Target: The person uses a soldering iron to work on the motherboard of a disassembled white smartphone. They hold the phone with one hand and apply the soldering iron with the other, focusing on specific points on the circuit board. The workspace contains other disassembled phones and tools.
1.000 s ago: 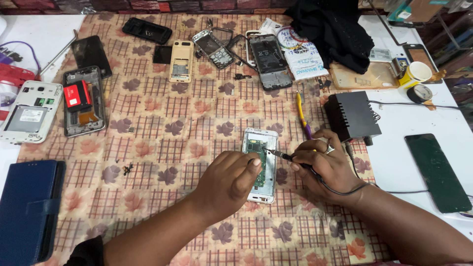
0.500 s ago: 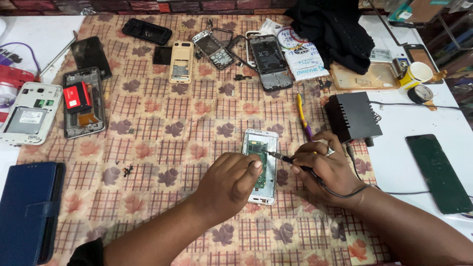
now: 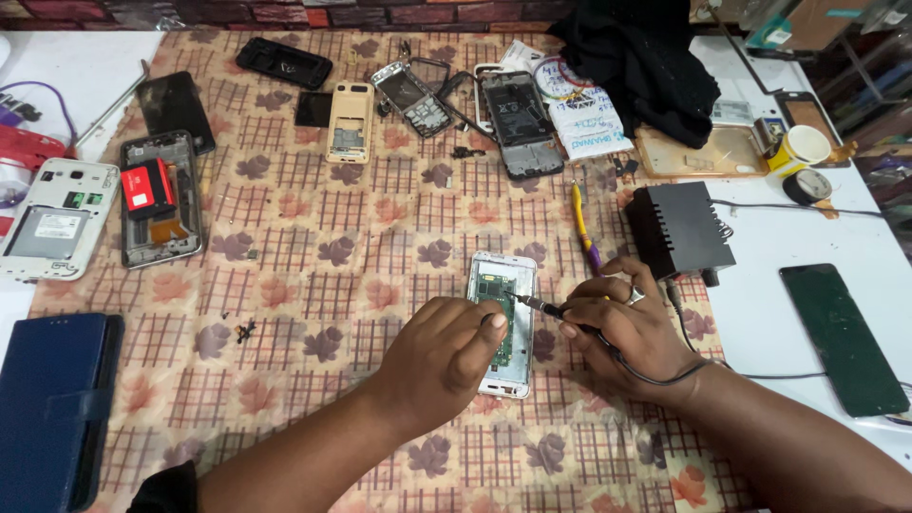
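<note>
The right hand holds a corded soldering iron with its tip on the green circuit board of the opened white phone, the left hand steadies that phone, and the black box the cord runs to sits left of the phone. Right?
Not quite. In the head view the black box sits to the right of the white phone, not left. The right hand does hold the soldering iron to the circuit board, and the left hand steadies the phone.

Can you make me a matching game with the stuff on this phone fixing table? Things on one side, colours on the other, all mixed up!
Things:
1. Open phone under the hands
2. Box beside the right hand
3. Case at the left edge
4. Pen above the right hand

Colours:
A. yellow and purple
B. dark blue
C. white frame, green board
D. black

Pairs: 1-C, 2-D, 3-B, 4-A
</note>
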